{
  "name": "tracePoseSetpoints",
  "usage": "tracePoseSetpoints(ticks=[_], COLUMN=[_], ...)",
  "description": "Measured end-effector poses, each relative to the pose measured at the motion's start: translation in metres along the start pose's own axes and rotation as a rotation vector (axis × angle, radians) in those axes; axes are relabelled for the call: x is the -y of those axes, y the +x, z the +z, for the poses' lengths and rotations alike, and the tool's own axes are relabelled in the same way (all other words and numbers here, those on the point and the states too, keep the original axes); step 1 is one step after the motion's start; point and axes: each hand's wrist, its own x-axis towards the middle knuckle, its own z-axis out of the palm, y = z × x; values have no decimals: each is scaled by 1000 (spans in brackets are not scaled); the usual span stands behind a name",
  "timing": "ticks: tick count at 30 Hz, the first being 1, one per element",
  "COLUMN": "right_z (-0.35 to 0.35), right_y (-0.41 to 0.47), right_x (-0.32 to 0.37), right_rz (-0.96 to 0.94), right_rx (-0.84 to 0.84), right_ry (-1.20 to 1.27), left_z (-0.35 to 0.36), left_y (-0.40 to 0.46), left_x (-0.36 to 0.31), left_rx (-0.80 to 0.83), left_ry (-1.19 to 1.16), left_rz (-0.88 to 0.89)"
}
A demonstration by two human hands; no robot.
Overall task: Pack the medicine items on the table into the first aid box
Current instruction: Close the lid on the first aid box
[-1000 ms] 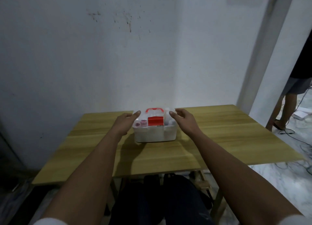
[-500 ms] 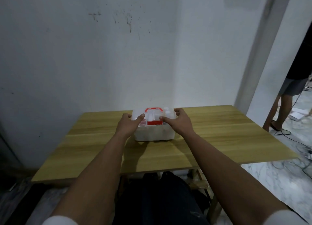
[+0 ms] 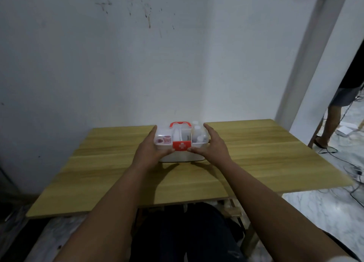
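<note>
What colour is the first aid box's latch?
The latch is red with a white cross; head view.

This is a plain, sparsely furnished room, probably in a home, shown by a scuffed white plastered wall (image 3: 128, 65), a simple wooden table (image 3: 256, 163) set by it, a marble-patterned floor (image 3: 315, 212) strewn with loose cables (image 3: 334, 156), and a bystander in shorts (image 3: 332, 120) at the opening on the right.

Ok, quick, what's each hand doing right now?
Left hand: open, straight fingers against the first aid box at its left end, thumb by the red latch.
Right hand: open, same on the right end.
</note>
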Motion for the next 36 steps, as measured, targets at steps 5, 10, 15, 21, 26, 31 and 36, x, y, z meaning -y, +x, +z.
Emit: tracePoseSetpoints(ticks=[5, 10, 15, 21, 26, 31, 36], right_z=[-1, -3, 0, 10, 17, 26, 25], right_y=[18, 41, 73, 112, 142, 158, 159], right_x=[-7, -10, -16, -32, -41, -55, -49], right_rz=[-48, -78, -72, -66, -27, 18, 24], right_rx=[-32, -27, -15, -11, 33, 40, 77], right_ry=[26, 26, 74, 123, 187, 189, 53], left_z=[13, 28, 37, 49, 58, 62, 57], left_y=[24, 53, 87, 132, 162, 167, 163], left_x=[11, 20, 28, 34, 45, 49, 39], left_rx=[-49, -77, -86, -97, -108, -133, -64], left_ry=[96, 126, 118, 130, 132, 157, 148], left_rz=[38, 57, 37, 42, 58, 79, 73])
